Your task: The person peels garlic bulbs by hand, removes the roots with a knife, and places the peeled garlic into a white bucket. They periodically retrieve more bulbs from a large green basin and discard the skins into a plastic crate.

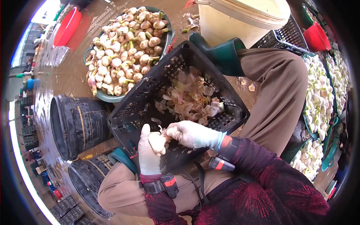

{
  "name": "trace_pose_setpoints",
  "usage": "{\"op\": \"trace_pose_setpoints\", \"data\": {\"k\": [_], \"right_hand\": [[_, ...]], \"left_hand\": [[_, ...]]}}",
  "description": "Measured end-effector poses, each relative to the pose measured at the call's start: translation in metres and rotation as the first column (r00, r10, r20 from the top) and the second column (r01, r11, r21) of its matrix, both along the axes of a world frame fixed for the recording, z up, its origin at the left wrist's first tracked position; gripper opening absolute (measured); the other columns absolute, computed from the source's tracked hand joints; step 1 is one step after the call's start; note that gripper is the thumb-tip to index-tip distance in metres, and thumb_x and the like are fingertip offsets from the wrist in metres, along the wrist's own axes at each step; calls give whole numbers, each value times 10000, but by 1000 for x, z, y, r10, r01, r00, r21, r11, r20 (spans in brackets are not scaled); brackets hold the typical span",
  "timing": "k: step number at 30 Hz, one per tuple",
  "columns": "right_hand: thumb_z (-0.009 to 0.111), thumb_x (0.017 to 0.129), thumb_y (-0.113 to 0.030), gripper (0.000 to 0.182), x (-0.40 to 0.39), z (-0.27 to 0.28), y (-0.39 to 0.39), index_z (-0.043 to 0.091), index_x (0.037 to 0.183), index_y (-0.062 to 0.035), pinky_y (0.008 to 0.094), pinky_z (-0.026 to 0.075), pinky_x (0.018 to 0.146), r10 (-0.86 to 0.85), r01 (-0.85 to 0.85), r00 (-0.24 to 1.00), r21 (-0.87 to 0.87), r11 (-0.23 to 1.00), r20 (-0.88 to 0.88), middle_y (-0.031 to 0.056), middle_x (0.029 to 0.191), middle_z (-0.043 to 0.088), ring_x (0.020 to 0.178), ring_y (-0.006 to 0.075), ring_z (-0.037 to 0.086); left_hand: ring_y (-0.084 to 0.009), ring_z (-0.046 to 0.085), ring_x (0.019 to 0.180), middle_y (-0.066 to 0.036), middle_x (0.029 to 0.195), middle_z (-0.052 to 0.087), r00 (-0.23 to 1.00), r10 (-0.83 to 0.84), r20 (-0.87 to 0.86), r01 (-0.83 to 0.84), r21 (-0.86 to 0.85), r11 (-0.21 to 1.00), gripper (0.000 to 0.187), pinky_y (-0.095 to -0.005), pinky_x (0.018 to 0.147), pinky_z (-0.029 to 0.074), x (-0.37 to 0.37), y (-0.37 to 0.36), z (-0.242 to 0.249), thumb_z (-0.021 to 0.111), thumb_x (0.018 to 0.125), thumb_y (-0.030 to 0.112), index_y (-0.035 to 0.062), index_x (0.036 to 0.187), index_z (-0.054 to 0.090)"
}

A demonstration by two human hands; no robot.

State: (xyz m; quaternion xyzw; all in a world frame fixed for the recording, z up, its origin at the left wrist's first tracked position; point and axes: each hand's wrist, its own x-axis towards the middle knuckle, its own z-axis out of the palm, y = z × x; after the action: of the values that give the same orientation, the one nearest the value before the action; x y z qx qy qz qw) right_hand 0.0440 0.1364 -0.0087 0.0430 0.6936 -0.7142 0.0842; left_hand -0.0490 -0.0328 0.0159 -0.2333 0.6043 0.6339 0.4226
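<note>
A garlic bulb (156, 142) is held between the two gloved hands, above the near side of a black plastic crate (149, 80) in which papery garlic skins (189, 92) are heaped. By the grip of the left hand (149, 154), the bulb is clasped from the side, fingers closed around it. By the grip of the right hand (193, 135), its upper end is pinched, thumb and fingers being drawn together with almost no gap.

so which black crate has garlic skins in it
The crate nearest the held garlic, with dry skins heaped inside; the other crate sits farther off, beside the cream bucket.
</note>
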Motion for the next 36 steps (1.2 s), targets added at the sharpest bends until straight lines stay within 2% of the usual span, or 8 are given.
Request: {"op": "trace_pose_setpoints", "data": {"k": [3,5,13,15,19,29,34,36], "right_hand": [[615,911,-338,310,-5,30,23,642,1077,-77,396,512,749,36,-64,997,492,868,66,142,913,673,916,335,640],[674,858,-325,336,-1,15,16,645,1094,-87,399,520,730,-42,165,957,422,891,-286,111,920,672,868,330,648],[628,877,-248,220,-16,-2,17,660,998,-68,374,508,624,63,-44,998,409,911,-32,73,815,681,695,277,650],[635,920,-230,257,-20,-11,19,638,1019,8,307,496,706,8,73,961,-283,956,276,17,893,669,772,142,618],[607,947,-272,326,-22,9,33,596,1069,30,266,469,772,25,159,927,-451,878,375,16,887,636,850,78,556],[597,902,-243,255,-27,-32,12,595,956,7,426,495,724,-462,473,861,-6,881,212,232,856,628,808,350,635],[691,838,-206,354,-12,-7,34,601,1145,-54,353,523,719,-347,240,936,816,526,-52,145,879,678,796,330,670],[723,822,-298,355,-13,6,27,649,1062,-47,386,504,730,-274,316,949,517,796,-157,188,846,661,814,359,658]], "left_hand": [[-173,518,405,-106,623,609,1000,16,24,-16,12,1000,551,-269,326,365,0,-4,-6,497,941,539,13,812,597],[-165,551,438,-112,676,635,999,35,10,-35,22,999,501,-250,329,370,1,-2,-7,531,931,523,37,828,594],[-149,635,672,-101,870,663,990,-20,-140,39,134,990,337,-248,553,502,10,4,-6,566,953,341,10,1010,586],[-160,645,839,-118,1022,643,908,-11,-419,49,81,996,293,-257,710,528,16,14,0,520,973,227,-30,1104,574],[-154,584,1015,-100,1152,593,909,-91,-407,112,28,993,355,-286,836,496,19,22,10,501,991,231,-40,1219,524],[-241,619,1014,-155,1156,602,977,33,-209,67,455,888,425,-383,903,508,25,-2,-7,659,906,183,-65,1216,509],[-299,549,1129,-165,1215,562,909,383,-164,-155,719,677,497,-463,1006,440,29,1,9,674,863,74,-20,1317,495],[-293,518,1172,-136,1207,558,908,388,-160,-149,742,654,494,-496,1066,391,25,0,-1,676,844,40,-7,1309,514]]}}
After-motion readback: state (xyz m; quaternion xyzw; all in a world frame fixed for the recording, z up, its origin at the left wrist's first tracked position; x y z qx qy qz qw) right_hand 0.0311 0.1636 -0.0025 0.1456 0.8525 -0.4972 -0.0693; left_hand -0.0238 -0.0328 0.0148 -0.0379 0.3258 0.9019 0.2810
